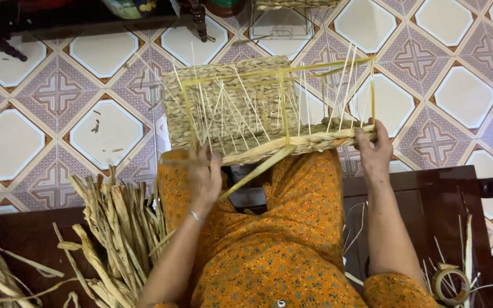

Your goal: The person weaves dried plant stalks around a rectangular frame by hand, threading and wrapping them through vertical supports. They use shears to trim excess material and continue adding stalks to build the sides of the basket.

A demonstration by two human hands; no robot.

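Left hand: your left hand (203,179) is closing around a flat straw strand (256,170) at centre frame, fingers curled and pinching it just below the basket's near edge.
Right hand: your right hand (374,149) is gripping the right end of the woven rim (292,145), fingers wrapped over it, thumb side hidden.
Basket: the half-woven basket (229,102) is resting on your knees at upper centre, tipped away from you, its yellow wire frame (283,102) showing through, thin upright stakes (343,85) fanning from the unfinished side.
Step in hand: you appear to be working a row along the near rim, steadying on the right while feeding on the left.
Next move: judging by the grip, the strand is wanting tension and a pass between stakes without bending them.
Supplies: a pile of dried straw (115,228) is lying at lower left on the dark wooden bench (429,199); a tape roll (451,283) is sitting at lower right.
Floor: patterned tiles (104,131) are filling the upper frame.
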